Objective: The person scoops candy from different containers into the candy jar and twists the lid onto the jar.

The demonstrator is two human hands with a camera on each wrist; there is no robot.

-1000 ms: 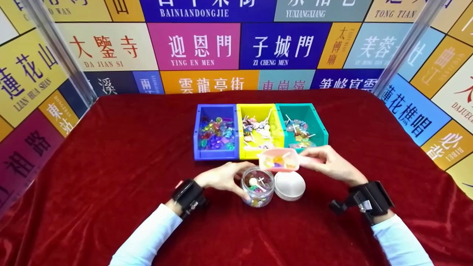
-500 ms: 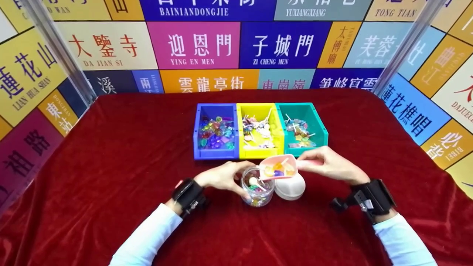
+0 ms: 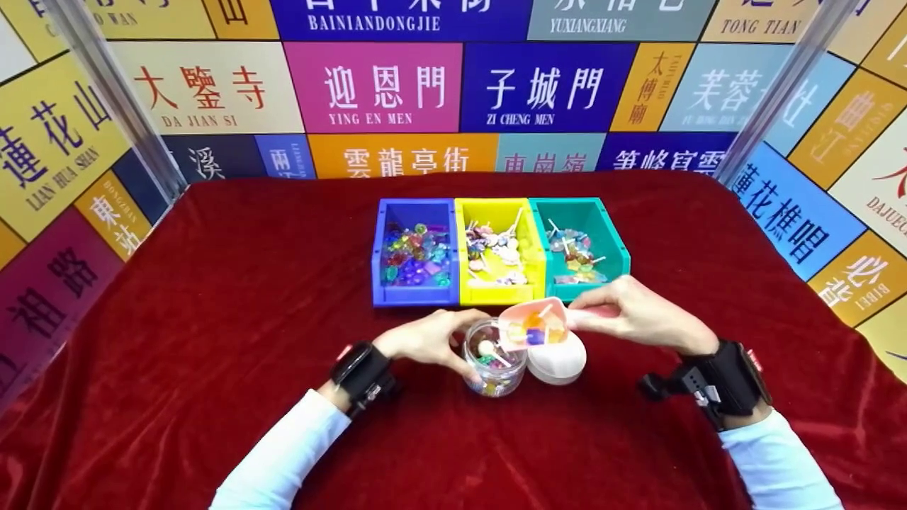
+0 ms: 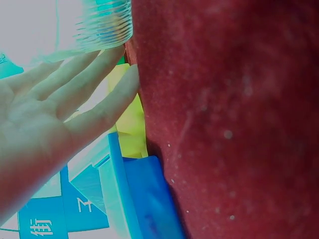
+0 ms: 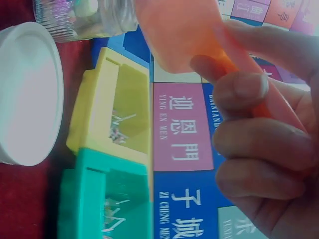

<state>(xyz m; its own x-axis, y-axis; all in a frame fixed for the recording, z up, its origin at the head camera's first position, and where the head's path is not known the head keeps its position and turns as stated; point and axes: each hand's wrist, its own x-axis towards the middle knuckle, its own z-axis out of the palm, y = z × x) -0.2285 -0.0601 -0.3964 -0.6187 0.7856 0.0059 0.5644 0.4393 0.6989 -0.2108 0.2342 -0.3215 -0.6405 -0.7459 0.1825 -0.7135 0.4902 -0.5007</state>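
Note:
My left hand [image 3: 426,341] holds a clear, ribbed jar [image 3: 494,387] from its left side, thumb at the near side and fingers round the far side. Inside the jar lie colourful candies and a lollipop [image 3: 486,348]. In my right hand [image 3: 643,316] is the handle of a pink scoop [image 5: 177,37], gripped between thumb and curled fingers. Orange, yellow and purple candies [image 3: 536,330] and a white stick lie in the scoop. Its front lip overlaps the jar's right rim in the head view, tilted down toward the mouth.
A white round lid [image 3: 558,365] lies right of the jar, partly under the scoop. Behind stand joined blue [image 3: 414,297], yellow [image 3: 500,295] and green [image 3: 623,263] bins with candies and lollipops. Red cloth [image 3: 269,283] covers the table; printed panels rise behind.
The scoop has come down and nearer to me, its lip dipping toward the jar while its candies stay in it. My left hand and the jar have kept their place.

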